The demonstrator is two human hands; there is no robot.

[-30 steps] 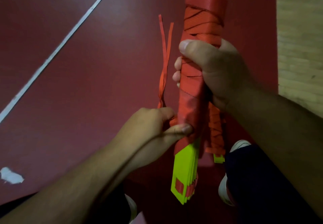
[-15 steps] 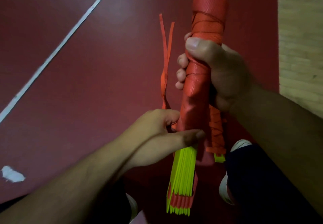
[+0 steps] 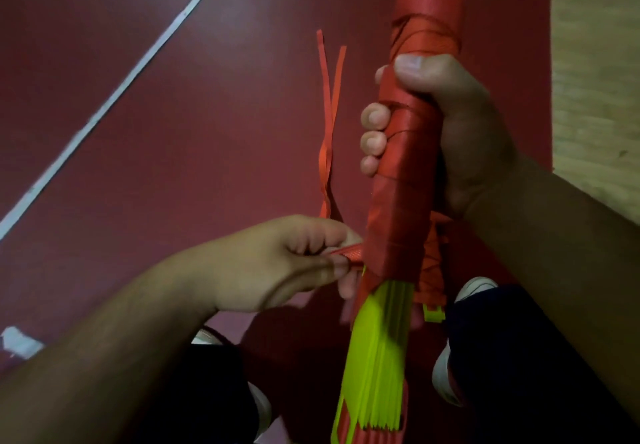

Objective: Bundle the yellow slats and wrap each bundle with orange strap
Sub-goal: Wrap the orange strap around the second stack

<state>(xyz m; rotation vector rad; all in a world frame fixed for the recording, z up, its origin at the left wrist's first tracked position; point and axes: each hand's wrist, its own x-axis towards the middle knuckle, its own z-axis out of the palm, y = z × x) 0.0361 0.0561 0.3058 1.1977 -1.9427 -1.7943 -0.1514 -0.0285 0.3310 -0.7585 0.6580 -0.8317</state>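
- Slat bundle (image 3: 384, 357) stands nearly upright in the middle-right of the view, leaning a little. Its bare yellow-green lower end points toward the camera.
- Orange strap (image 3: 405, 173) covers the bundle in tight turns from just above the yellow end up past the top edge of the view.
- Right hand (image 3: 450, 124) is clenched round the wrapped part, about midway up the visible length. The thumb lies across the front and three fingertips (image 3: 374, 117) show on the left side of the wrap.
- Left hand (image 3: 277, 270) sits lower and to the left, level with the lowest turns of wrap and just beside them.
- Its thumb and curled fingers pinch a short strap tail (image 3: 349, 254), which runs level from the pinch to the edge of the wrap.
- One left fingertip reaches below the tail and touches the bundle near where the yellow begins.
- Second bundle (image 3: 433, 263), also strapped in orange, is partly hidden behind the first. A small yellow tip shows at its lower end.
- Two loose strips (image 3: 325, 152) of orange strap lie on the red floor (image 3: 173, 166), left of the bundle and above the left hand.
- A white line (image 3: 114, 97) crosses the floor at a slant.
- A white shoe (image 3: 474, 287) shows at lower right.
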